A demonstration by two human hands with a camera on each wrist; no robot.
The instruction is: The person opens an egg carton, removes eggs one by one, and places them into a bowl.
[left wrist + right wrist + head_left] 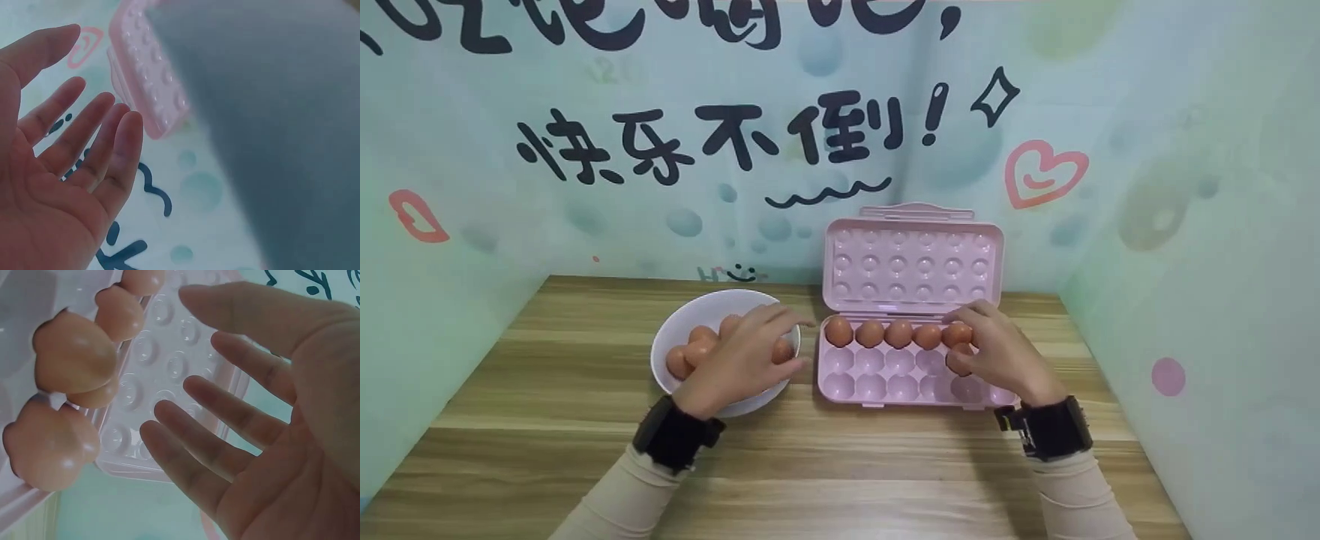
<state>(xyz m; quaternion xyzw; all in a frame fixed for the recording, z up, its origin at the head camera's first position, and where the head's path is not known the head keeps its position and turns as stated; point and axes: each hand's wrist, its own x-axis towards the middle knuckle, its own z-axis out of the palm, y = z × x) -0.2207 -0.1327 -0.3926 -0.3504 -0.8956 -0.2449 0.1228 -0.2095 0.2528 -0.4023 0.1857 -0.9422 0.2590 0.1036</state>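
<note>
A white bowl [690, 309] holds several brown eggs [697, 346]. My left hand [746, 352] hovers over them with straight, empty fingers; in the left wrist view the left hand [73, 163] shows a bare palm. Right of the bowl lies an open pink egg tray [870, 386] with its lid [913, 259] standing upright. Several eggs [898, 334] fill the tray's back row, and one more egg [958, 361] sits in the second row at the right. My right hand [997, 352] is spread above that end. The right hand [253, 416] holds nothing, close to the tray's eggs [73, 354].
The wooden table [840, 465] is boxed in by pale printed walls [1185, 225] at the back and on both sides. The tray's front rows have bare cells. A blurred grey surface [281, 140] fills the right of the left wrist view.
</note>
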